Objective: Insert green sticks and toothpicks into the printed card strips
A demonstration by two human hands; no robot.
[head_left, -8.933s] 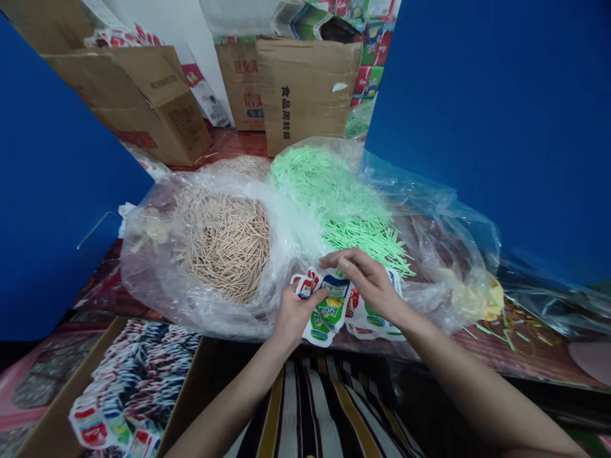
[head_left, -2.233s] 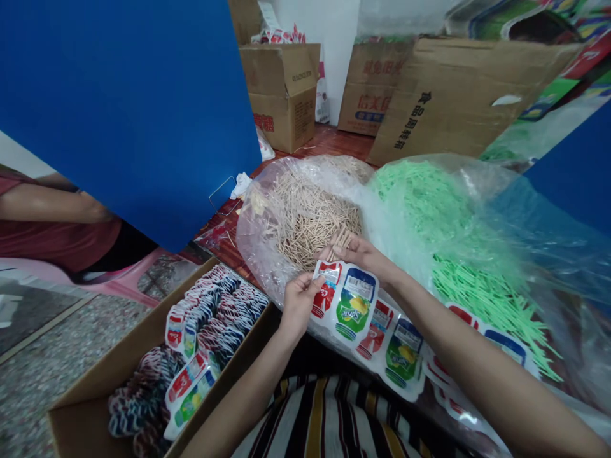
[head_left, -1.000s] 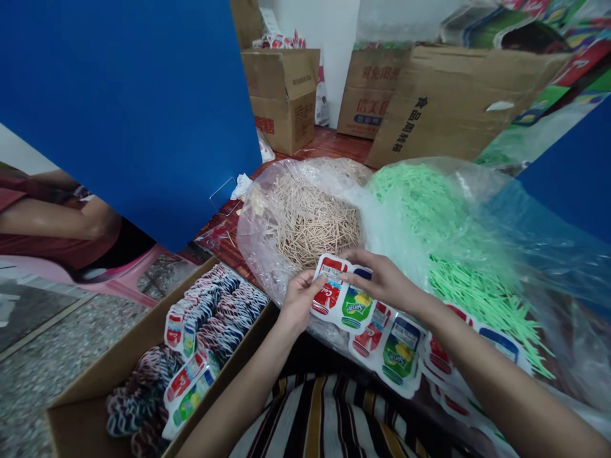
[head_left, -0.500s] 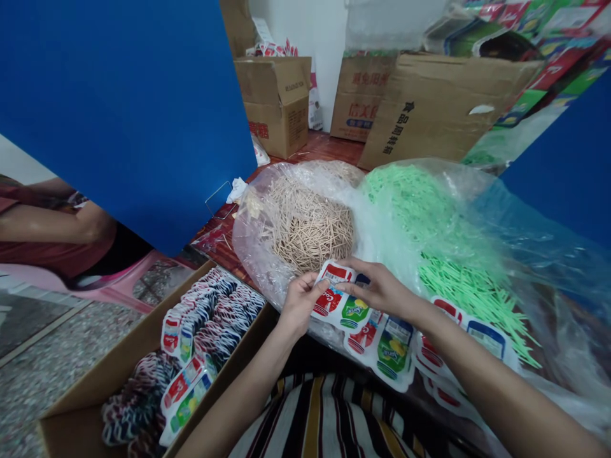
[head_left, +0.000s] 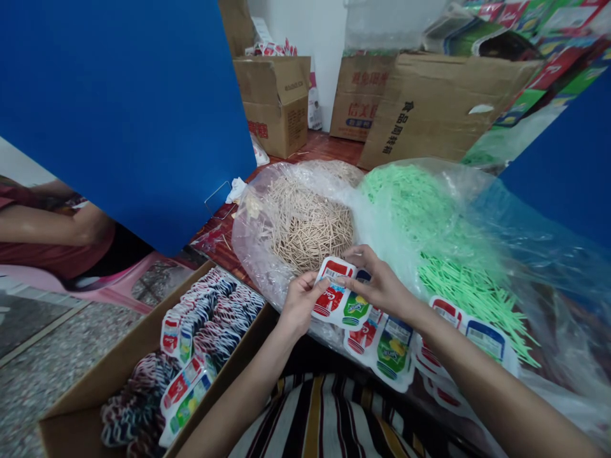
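A twin candy packet (head_left: 356, 310), one half shaped like a red cola bottle and the other like a green-and-blue Sprite bottle, is held up over the bag edge. My left hand (head_left: 299, 304) pinches its left side between thumb and fingers. Across its upper part lies the thumb of my right hand (head_left: 375, 280), with the fingers bent at the top edge; whether they also hold something small is hidden. Right below lies another twin packet (head_left: 392, 348), partly covered. More packets (head_left: 484, 337) lie under my right forearm.
Beyond my hands, a clear bag holds pale paper sticks (head_left: 315, 232); green plastic sticks (head_left: 458, 286) lie beside it. An open carton (head_left: 71, 407) at lower left contains rows of packets. Cardboard boxes (head_left: 429, 108) stand behind. A blue panel (head_left: 143, 114) separates me from another person's arm (head_left: 48, 222).
My right hand's fingers have lifted and bent a little at the packet's top edge. The packet has tilted slightly, while my left hand keeps its grip.
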